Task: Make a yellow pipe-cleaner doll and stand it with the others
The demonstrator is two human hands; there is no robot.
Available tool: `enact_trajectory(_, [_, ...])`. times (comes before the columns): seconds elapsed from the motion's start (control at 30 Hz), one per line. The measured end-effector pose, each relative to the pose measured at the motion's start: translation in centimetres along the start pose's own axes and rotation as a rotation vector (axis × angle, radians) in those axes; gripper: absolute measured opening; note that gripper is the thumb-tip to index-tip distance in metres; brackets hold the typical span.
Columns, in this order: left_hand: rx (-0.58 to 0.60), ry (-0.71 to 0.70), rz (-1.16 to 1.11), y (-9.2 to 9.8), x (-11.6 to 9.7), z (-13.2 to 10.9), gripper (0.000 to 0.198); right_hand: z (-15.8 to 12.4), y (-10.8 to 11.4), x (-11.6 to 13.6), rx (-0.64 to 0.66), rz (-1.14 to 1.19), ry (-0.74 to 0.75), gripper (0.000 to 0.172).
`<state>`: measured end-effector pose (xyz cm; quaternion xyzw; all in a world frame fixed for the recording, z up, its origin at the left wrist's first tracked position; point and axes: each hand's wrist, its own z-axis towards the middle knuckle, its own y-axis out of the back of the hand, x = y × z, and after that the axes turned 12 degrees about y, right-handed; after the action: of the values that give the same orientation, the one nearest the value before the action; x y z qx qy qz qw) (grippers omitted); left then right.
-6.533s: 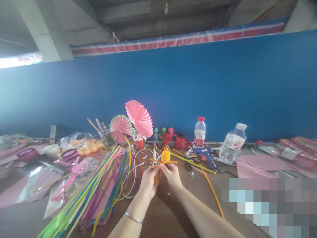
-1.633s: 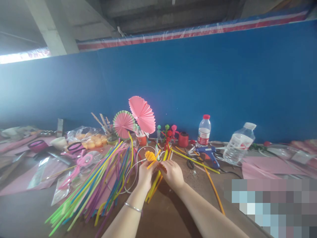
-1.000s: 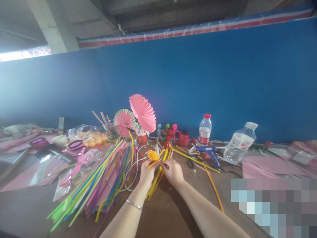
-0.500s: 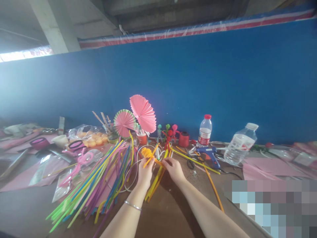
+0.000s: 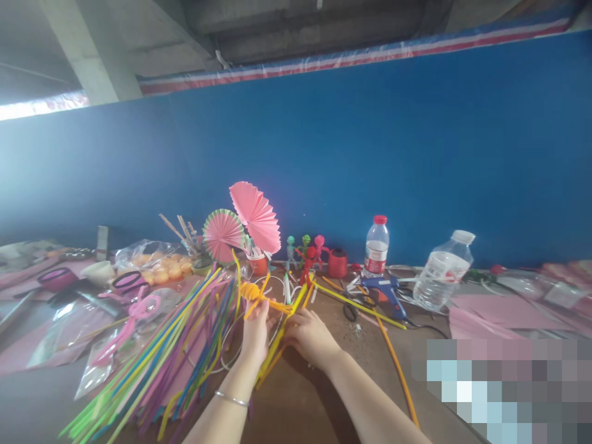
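Observation:
My left hand is closed round a small yellow-orange figure twisted from fuzzy craft stems, holding it just above the brown table. Its coiled head points left. My right hand pinches the orange stem that sticks out of the figure's right side. Several loose yellow and orange stems lie on the table between and under both hands.
A big fan of coloured craft stems lies to the left. Behind stand pink paper fans, small stem figures, a red spool, two water bottles, a blue glue gun, scissors and pink sheets.
Both hands have shifted left with the figure. It has been turned from upright, 6.5 s ago, to lying sideways with its head pointing left.

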<state>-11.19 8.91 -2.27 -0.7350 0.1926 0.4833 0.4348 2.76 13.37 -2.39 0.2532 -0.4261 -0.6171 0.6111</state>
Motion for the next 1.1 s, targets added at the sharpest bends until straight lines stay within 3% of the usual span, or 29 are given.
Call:
enact_trajectory(0.13, [0.037,0.006,-0.017,-0.4,-0.5,-0.3,0.034,-0.1,0.2,0.6,-0.068,-0.081,0.116,0.014])
enact_trajectory(0.27, [0.09,0.003,-0.049,-0.3,-0.7,-0.4,0.032,-0.7,0.1,1.3,-0.284,-0.065,0.202,0.017])
enact_trajectory(0.33, [0.129,0.008,-0.031,-0.2,-0.7,-0.4,0.033,-0.9,0.1,1.5,-0.435,-0.032,0.09,0.014])
enact_trajectory(0.43, [0.176,0.051,0.028,-0.4,-0.7,-0.6,0.038,-0.6,0.3,1.6,-0.61,0.103,-0.296,0.021])
enact_trajectory(0.53, [0.173,0.045,0.087,-0.9,-0.4,-0.7,0.04,0.2,0.4,1.0,-0.556,0.334,-0.537,0.026])
enact_trajectory(0.7, [0.145,-0.093,0.193,-1.1,0.7,-0.1,0.035,1.1,-0.9,-0.9,-0.377,0.59,-0.581,0.029])
enact_trajectory(0.87, [0.141,-0.237,0.397,-0.5,1.4,0.9,0.031,1.3,-2.0,-1.8,-0.386,0.586,-0.566,0.025])
enact_trajectory(1.1, [0.115,-0.202,0.416,-0.6,1.6,1.0,0.029,1.2,-1.8,-1.5,-0.426,0.487,-0.572,0.021])
